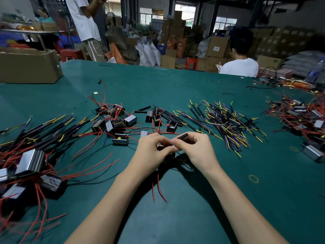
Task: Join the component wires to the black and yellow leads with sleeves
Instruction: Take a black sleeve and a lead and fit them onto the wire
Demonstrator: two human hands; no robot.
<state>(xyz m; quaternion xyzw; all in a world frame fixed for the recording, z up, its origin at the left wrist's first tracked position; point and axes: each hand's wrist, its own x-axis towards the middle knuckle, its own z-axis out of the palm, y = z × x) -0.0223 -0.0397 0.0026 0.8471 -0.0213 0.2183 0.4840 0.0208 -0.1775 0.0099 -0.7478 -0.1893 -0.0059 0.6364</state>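
Green felt is covering the worktop (193, 85) in the head view, and both hands are meeting just above it near the middle. The left hand (151, 148) is pinching a small dark component (161, 147) between thumb and fingertips, its red wires (158, 184) trailing down toward the viewer. The right hand (192, 147) is gripping a black sleeve (182, 136) that is slanting up and away from the knuckles; whether a lead is already running inside it is too hidden to tell. Loose black and yellow leads (226, 124) are lying in a pile well to the right, and more components (114, 120) are scattered beyond the hands. Judging from this, the sleeve could be slipping off the joint, since both grips are fingertip pinches. Trailing wires might also be snagging nearby parts.
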